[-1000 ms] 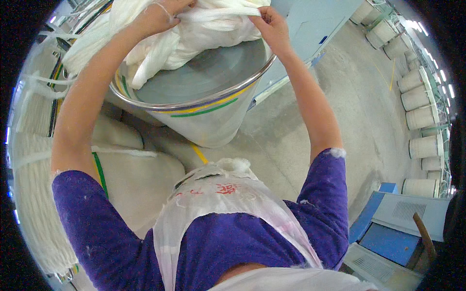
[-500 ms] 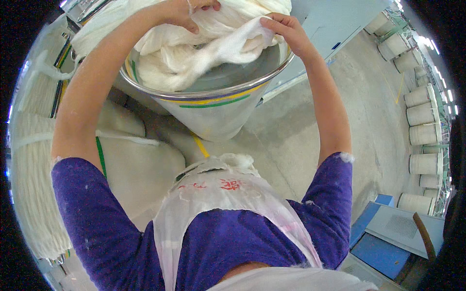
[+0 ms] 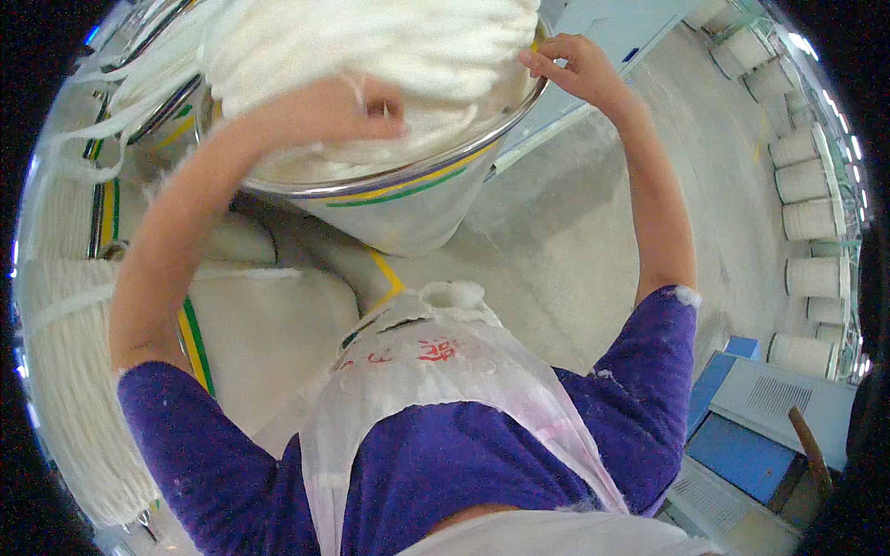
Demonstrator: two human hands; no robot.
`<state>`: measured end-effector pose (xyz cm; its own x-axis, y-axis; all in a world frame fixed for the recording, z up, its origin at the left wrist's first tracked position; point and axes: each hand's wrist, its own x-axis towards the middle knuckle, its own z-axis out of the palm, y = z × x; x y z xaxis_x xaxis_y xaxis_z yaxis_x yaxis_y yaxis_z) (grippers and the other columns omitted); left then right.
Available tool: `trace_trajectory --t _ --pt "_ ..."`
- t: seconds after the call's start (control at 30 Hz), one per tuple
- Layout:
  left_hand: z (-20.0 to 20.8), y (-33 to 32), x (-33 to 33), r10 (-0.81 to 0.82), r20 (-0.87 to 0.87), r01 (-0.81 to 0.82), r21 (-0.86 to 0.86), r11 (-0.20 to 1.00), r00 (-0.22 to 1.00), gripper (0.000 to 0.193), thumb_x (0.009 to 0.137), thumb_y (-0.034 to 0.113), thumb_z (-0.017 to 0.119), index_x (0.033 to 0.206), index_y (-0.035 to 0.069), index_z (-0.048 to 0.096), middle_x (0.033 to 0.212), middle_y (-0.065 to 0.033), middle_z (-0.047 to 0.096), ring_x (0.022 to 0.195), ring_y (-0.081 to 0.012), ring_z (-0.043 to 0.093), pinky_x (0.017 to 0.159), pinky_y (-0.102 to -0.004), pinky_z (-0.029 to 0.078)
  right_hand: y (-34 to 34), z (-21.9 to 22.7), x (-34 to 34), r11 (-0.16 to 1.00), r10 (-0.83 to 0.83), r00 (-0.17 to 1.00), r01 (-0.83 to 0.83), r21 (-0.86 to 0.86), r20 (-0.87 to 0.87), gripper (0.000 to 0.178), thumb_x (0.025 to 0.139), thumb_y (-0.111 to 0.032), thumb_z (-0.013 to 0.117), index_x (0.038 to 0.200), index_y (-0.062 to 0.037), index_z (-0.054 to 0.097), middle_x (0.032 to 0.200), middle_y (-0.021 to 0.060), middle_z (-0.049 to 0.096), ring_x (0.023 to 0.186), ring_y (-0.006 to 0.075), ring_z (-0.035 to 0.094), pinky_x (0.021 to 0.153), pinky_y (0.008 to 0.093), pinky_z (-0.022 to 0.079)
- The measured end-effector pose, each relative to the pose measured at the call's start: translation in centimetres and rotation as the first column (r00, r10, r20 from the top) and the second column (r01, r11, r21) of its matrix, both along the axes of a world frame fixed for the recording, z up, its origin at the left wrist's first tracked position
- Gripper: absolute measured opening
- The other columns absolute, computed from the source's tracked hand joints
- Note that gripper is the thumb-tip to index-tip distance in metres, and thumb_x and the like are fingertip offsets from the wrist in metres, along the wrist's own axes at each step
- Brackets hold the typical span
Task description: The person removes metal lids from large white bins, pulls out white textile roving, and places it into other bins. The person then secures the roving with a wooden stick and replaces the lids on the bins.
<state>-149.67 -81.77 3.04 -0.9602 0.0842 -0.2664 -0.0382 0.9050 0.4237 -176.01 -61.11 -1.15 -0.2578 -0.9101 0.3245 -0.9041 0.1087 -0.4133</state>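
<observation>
A tall whitish can [image 3: 399, 218] with a shiny metal rim and coloured stripes stands in front of me. Thick white fibre sliver [image 3: 371, 46] lies in loose folds inside it and heaps over its far side. My left hand [image 3: 366, 111] is over the near part of the fibre, fingers curled and smeared by motion; whether they grip any fibre is not plain. At the can's right rim my right hand [image 3: 579, 72] has thumb and forefinger drawn together beside the fibre's edge. What lies between those fingertips is too small to make out.
More cans of white sliver [image 3: 83, 389] crowd the left side, with loose strands across them. A pale blue-grey cabinet [image 3: 593, 37] stands behind the can. Several white spools [image 3: 816, 222] line the far right. A blue-and-grey machine [image 3: 756, 454] sits at lower right.
The bunched fibre that my right hand pinched up has gone down into the can, and the folds lie flatter. My left hand has come nearer; my right has shifted slightly outward to the rim.
</observation>
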Motion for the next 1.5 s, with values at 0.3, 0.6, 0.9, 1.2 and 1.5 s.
trace_trajectory --t 0.3,0.6,0.9,1.2,1.5 --pt "-5.9 9.4 4.7 -0.032 -0.543 -0.129 -0.255 0.958 0.839 0.041 0.081 0.042 0.062 0.087 0.002 0.054 0.073 -0.0139 0.058 0.065 -0.0297 0.060 0.059 -0.0391 0.048 1.3 -6.1 2.8 0.895 -0.212 0.875 -0.004 -0.446 -0.434 0.029 0.087 -0.031 0.050 0.073 -0.0087 0.063 0.078 0.0063 0.061 0.087 0.0264 0.055 0.081 0.0414 0.040" --pt "-7.4 -7.0 15.9 -0.351 -0.552 -0.020 -0.556 0.831 0.756 0.059 0.086 0.062 0.039 0.076 0.007 0.055 0.073 -0.0111 0.053 0.065 -0.0277 0.054 0.054 -0.0402 0.042 1.8 -2.5 15.9 0.842 0.240 0.858 -0.417 -0.343 -0.454 0.028 0.081 -0.035 0.060 0.064 -0.0141 0.054 0.067 0.0013 0.054 0.065 0.0191 0.053 0.060 0.0331 0.042" --pt "-2.7 -7.9 22.1 -0.005 -0.826 -0.523 -0.361 0.772 0.563 0.033 0.091 0.029 0.050 0.106 0.000 0.056 0.113 -0.0152 0.052 0.102 -0.0348 0.051 0.089 -0.0478 0.039 1.3 -2.7 6.2 0.862 0.226 0.879 -0.381 -0.334 -0.420 0.033 0.086 -0.037 0.055 0.066 -0.0108 0.055 0.067 0.0044 0.053 0.066 0.0251 0.053 0.061 0.0362 0.043" --pt "-1.9 7.1 14.0 0.098 -0.342 -0.088 0.044 0.995 0.935 0.034 0.088 0.030 0.053 0.106 0.001 0.057 0.097 -0.0174 0.056 0.089 -0.0339 0.055 0.080 -0.0410 0.044 -1.4 0.9 9.9 0.660 0.402 0.905 -0.389 0.642 0.135 0.046 0.091 -0.040 0.041 0.077 -0.0018 0.063 0.080 0.0183 0.062 0.077 0.0330 0.058 0.074 0.0412 0.045" --pt "-2.7 2.8 6.3 -0.057 0.712 -0.071 0.148 0.986 0.700 0.058 0.095 0.047 0.027 0.132 0.006 0.044 0.133 -0.0134 0.047 0.123 -0.0278 0.043 0.105 -0.0369 0.030 -6.2 -3.4 17.1 0.616 0.733 0.680 -0.673 0.409 0.015 0.024 0.080 -0.020 0.050 0.073 0.0001 0.061 0.077 0.0183 0.063 0.071 0.0343 0.064 0.065 0.0475 0.051"
